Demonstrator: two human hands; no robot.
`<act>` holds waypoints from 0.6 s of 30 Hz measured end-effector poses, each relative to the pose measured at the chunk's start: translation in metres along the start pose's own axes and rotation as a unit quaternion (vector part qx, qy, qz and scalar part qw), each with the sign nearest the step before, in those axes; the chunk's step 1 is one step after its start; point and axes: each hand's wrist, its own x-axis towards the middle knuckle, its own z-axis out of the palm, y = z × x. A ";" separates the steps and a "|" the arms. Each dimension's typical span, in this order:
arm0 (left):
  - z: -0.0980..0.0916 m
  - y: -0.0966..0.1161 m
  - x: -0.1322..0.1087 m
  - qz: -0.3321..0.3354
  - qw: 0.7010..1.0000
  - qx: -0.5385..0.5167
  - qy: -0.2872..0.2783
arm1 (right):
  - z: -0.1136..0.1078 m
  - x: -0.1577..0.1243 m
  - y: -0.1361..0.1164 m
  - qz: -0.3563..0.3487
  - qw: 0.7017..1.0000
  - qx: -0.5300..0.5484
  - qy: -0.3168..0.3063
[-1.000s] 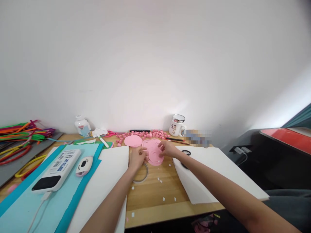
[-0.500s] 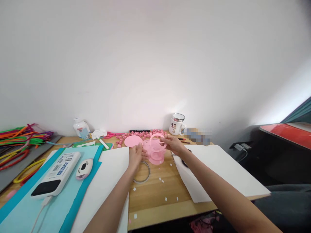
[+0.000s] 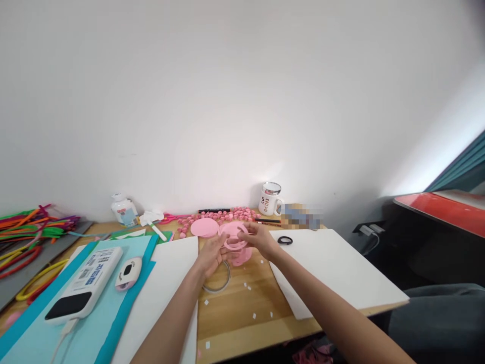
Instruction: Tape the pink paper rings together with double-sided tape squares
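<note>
Both my hands meet above the middle of the wooden table (image 3: 242, 308). My right hand (image 3: 261, 240) pinches a pink paper ring (image 3: 235, 236) and holds it lifted over a pile of pink paper rings (image 3: 241, 255). My left hand (image 3: 211, 253) is at the ring's left side with its fingers curled against it. A pink paper disc (image 3: 204, 227) lies flat just behind my left hand. A clear tape roll (image 3: 217, 280) lies on the wood below my left hand.
White sheets (image 3: 333, 268) lie on the right and at the left (image 3: 166, 283), beside blue paper (image 3: 34, 323) bearing a power bank (image 3: 81, 283) and a small device (image 3: 128, 267). Pipe cleaners (image 3: 26, 227) fill the far left. A mug (image 3: 270, 198), bottle (image 3: 123, 210) and pink beads (image 3: 223, 216) line the wall. A black ring (image 3: 285, 240) lies on the right sheet.
My right hand picked one pink ring up off the pile and brought it toward me. My left hand left the pile and rose to the ring. The view swung slightly right.
</note>
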 end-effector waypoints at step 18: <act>0.014 0.007 -0.004 0.163 0.922 0.241 0.255 | -0.012 0.018 0.031 0.022 0.990 0.141 -0.012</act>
